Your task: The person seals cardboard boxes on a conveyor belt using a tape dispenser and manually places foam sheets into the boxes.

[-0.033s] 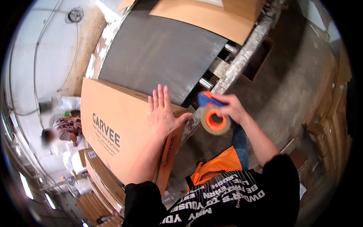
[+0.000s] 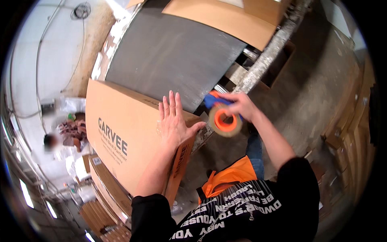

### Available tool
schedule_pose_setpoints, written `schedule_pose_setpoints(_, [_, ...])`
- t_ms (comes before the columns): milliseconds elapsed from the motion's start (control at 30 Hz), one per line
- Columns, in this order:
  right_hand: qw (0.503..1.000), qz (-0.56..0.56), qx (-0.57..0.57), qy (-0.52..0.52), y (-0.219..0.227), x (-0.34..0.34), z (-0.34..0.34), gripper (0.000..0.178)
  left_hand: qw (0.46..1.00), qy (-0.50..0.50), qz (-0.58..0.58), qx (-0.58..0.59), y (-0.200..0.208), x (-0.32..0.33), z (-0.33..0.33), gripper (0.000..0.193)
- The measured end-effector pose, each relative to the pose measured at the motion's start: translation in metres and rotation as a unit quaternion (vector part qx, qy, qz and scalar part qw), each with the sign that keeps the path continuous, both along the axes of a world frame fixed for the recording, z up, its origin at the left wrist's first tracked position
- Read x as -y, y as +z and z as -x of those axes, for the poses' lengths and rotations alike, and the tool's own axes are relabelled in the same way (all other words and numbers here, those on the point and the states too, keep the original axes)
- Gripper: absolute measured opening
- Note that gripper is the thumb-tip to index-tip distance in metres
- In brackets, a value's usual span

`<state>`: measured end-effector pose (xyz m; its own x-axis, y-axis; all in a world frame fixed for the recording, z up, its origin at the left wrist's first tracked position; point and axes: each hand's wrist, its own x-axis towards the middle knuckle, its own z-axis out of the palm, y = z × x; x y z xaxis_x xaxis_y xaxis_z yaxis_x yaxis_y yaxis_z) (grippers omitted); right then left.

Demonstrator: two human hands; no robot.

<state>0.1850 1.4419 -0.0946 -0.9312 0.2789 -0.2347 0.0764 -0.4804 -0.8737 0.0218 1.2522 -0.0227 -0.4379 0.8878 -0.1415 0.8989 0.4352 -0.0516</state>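
A large brown cardboard carton (image 2: pixel 117 125) stands on its side in front of me, dark lettering printed on its broad face. My left hand (image 2: pixel 175 123) rests flat on the carton's upper edge near its right corner, fingers spread. Beside it, to the right, my right hand (image 2: pixel 240 107) grips a tape dispenser (image 2: pixel 217 103) with a blue and orange body. A tan tape roll (image 2: pixel 224 121) sits on its orange hub. The dispenser is held just off the carton's right corner, with a narrow gap between them.
A dark conveyor belt (image 2: pixel 169 60) runs beyond the carton, edged by a worn metal rail (image 2: pixel 266 56). Another open carton (image 2: pixel 225 20) lies at its far end. Stacked flat cardboard (image 2: pixel 354 125) stands at right. A person (image 2: pixel 72 133) is at far left, near more boxes (image 2: pixel 107 181).
My right hand has moved slightly up and left with the tape dispenser, closer to the carton's corner. The left hand stays on the carton.
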Motion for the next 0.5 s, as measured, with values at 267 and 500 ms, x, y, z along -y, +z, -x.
schedule_pose_setpoints(267, [0.873,-0.114,-0.111,0.462,-0.132,-0.022,0.195,0.050,0.998,-0.022,0.035,0.045,0.010,-0.026,0.008,0.103])
schedule_pose_setpoints(500, [0.884,-0.276,-0.064,0.371,0.007,0.048,0.061,0.036,0.996,0.024,-0.035,0.083,-0.001,-0.008,0.006,0.030])
